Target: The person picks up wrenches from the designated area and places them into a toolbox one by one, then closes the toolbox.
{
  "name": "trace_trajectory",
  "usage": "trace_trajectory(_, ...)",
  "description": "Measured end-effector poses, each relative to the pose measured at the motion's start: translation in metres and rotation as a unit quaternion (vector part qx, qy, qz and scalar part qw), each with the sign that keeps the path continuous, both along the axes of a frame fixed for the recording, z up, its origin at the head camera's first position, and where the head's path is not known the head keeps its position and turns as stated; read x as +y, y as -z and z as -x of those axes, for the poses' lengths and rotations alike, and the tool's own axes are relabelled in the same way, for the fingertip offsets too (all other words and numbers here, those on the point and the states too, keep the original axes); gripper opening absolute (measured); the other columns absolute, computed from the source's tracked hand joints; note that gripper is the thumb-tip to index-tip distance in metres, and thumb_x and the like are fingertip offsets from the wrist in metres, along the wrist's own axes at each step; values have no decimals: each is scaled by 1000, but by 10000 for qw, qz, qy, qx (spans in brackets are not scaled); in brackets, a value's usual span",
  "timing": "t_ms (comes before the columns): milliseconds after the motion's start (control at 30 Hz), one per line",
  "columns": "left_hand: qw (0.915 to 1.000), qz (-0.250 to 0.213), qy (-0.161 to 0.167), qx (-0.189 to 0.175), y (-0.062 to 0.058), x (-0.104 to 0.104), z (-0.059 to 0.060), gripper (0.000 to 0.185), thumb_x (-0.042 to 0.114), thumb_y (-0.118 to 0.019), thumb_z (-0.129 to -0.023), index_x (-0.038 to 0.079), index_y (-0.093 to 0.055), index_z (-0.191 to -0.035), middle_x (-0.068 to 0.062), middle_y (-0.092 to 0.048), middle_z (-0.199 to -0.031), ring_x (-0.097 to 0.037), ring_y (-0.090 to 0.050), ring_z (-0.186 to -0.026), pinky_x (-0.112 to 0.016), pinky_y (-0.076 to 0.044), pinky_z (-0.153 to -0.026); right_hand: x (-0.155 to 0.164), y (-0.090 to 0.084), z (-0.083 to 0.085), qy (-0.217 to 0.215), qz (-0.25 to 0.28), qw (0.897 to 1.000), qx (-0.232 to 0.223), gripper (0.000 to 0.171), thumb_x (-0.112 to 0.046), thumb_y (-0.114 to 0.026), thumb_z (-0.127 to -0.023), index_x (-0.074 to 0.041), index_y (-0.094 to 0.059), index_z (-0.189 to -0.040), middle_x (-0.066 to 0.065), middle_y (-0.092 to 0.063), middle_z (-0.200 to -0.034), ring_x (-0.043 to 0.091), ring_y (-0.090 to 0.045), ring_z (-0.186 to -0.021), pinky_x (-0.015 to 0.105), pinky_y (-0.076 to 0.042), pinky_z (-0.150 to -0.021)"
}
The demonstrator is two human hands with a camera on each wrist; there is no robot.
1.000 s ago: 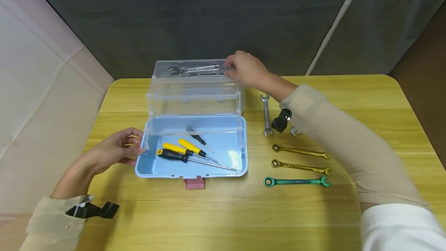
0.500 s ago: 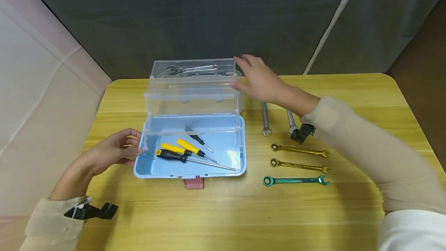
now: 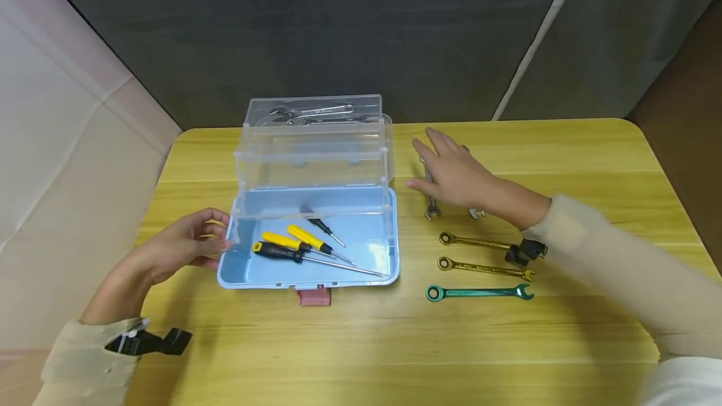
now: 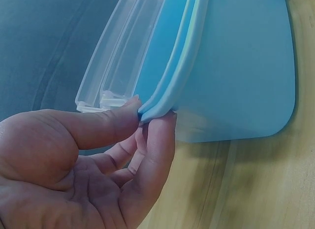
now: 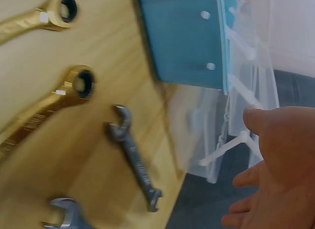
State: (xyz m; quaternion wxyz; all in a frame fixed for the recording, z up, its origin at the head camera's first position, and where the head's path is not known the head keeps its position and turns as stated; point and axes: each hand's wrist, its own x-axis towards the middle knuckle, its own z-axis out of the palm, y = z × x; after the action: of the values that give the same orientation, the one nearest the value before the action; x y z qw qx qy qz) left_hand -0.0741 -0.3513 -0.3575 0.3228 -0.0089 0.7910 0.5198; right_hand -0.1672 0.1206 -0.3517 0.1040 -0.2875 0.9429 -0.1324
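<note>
the yellow wooden tabletop [image 3: 361, 343] carries everything; on it stands the light-blue plastic toolbox with clear fold-out trays [image 3: 313, 205], holding yellow- and black-handled screwdrivers [image 3: 304, 246] in its base; your left hand [image 3: 183, 244] pinches the box's left rim between thumb and fingers [image 4: 152, 140]; your right hand [image 3: 459, 174], fingers straight and spread, holding nothing, hovers over two small silver open-end wrenches [image 3: 431, 196] just right of the box; nearer you lie two gold ratchet wrenches [image 3: 485, 254] and a green one [image 3: 479, 293].
</note>
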Motion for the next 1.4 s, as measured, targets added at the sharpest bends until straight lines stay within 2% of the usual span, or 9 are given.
trace_trajectory(200, 10000, -53, 7, -28, -1, -1, 1, 34, 1, -59, -102, -5, -38, -128, -9, -56, -105, -18, -67, -86, -34, -61, -73, 18, 22, -14, 389, -39, 9989, -273, 79, -46, -57, -103, 1, -25, -158, 33, -10, -163, 51, -11, -150, 69, -22, -115)
trace_trajectory(433, 10000, -44, -51, -34, 0, 0, 0, 33, 1, -59, -102, -4, -38, -127, -9, -55, -105, -18, -67, -86, -34, -61, -73, 39, 43, -25, 678, -12, 9969, -405, 83, -45, -60, -102, 5, -23, -157, 34, -8, -163, 51, -10, -150, 66, -19, -118)
trace_trajectory(667, 10000, -51, -54, -12, 0, 0, -1, 33, 2, -59, -102, -4, -39, -127, -9, -54, -105, -17, -66, -85, -33, -61, -73, 63, 55, -33, 1065, 17, 9927, -568, 83, -33, -62, -102, 9, -17, -157, 38, -11, -160, 53, -12, -148, 67, -21, -117)
trace_trajectory(833, 10000, -50, -47, 1, 0, 0, -1, 33, 1, -59, -102, -4, -39, -127, -8, -53, -104, -17, -66, -84, -33, -61, -72, 77, 60, -37, 1093, -14, 9928, -496, 76, -23, -63, -101, 15, -22, -152, 41, -19, -155, 56, -19, -144, 67, -27, -113)
trace_trajectory(900, 10000, -55, -50, 3, 0, 0, -2, 33, 1, -59, -102, -4, -39, -127, -9, -53, -103, -18, -66, -84, -33, -61, -72, 82, 62, -37, 1127, 44, 9928, -400, 69, -19, -62, -100, 16, -30, -149, 40, -31, -148, 54, -31, -137, 66, -36, -107)
trace_trajectory(1000, 10000, -61, -52, -3, 0, -1, -2, 32, 1, -59, -102, -4, -39, -127, -8, -53, -103, -18, -66, -84, -33, -61, -72, 88, 62, -36, 1240, 122, 9919, -243, 55, -12, -61, -96, 15, -43, -141, 36, -43, -137, 51, -42, -125, 64, -43, -97)
trace_trajectory(1167, 9999, -81, -61, -4, 0, -1, -3, 32, 1, -59, -102, -4, -39, -126, -8, -53, -103, -18, -66, -84, -33, -61, -72, 95, 58, -30, 1614, 252, 9864, -200, 38, -2, -60, -89, 13, -54, -124, 32, -53, -118, 45, -50, -105, 58, -48, -83)
trace_trajectory(1267, 9999, -102, -66, -5, 0, -1, -3, 32, 2, -59, -102, -4, -39, -127, -8, -54, -103, -18, -67, -84, -33, -61, -72, 99, 57, -24, 1921, 261, 9803, -370, 30, -4, -61, -89, 11, -57, -115, 26, -54, -104, 38, -50, -91, 51, -47, -74)
trace_trajectory(1400, 9999, -125, -64, -18, 0, -1, -2, 32, 2, -59, -102, -4, -39, -127, -8, -55, -104, -18, -67, -84, -33, -61, -72, 106, 59, -14, 2201, 159, 9732, -641, 26, -16, -63, -97, 8, -63, -105, 20, -58, -93, 31, -52, -79, 42, -46, -63)
